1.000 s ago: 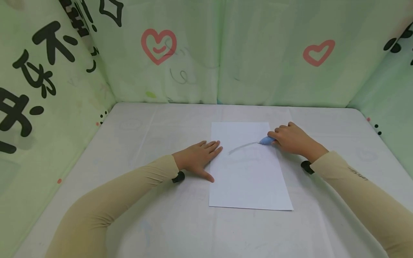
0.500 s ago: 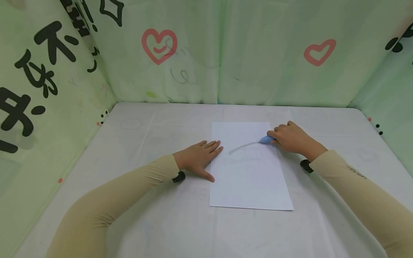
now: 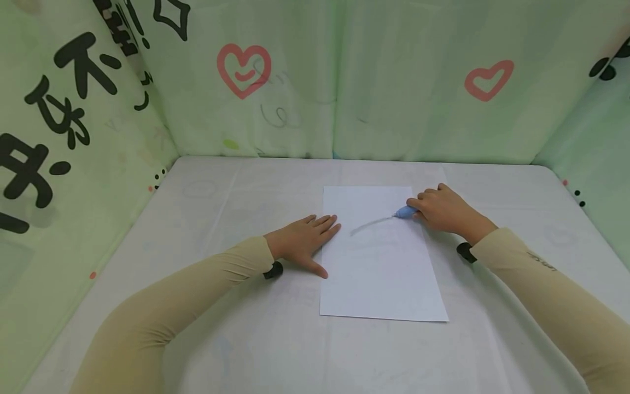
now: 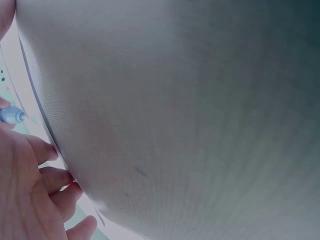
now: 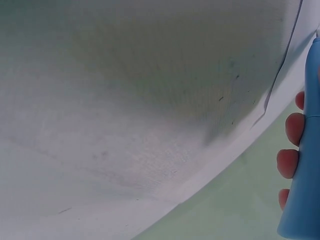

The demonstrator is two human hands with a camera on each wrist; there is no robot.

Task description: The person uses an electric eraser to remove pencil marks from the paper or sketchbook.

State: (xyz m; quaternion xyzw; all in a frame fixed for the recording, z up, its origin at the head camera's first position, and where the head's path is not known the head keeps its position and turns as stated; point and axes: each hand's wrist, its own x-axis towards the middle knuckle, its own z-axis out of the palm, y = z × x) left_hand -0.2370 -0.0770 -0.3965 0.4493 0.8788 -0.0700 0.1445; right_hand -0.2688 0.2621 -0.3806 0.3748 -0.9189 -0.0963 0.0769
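A white sheet of paper (image 3: 379, 273) lies on the table. My left hand (image 3: 301, 242) rests flat at its left edge, fingers spread and fingertips over the border. In my right hand (image 3: 445, 209) I grip a blue, tapered, pen-shaped tool (image 3: 406, 212), its fine tip pointing left over the upper right part of the sheet. A faint grey streak (image 3: 371, 225) runs from near that tip toward the left. The right wrist view shows fingertips (image 5: 295, 127) curled round the smooth blue barrel (image 5: 302, 185). Most of the barrel is hidden by the hand in the head view.
A white cloth (image 3: 236, 350) covers the table. Green curtains (image 3: 403, 109) with red hearts and black lettering enclose its back and both sides. Dark wrist-camera mounts (image 3: 273, 270) sit under both cuffs.
My right hand has edged very slightly left and away from me with the blue tool. The left hand stays in place on the paper.
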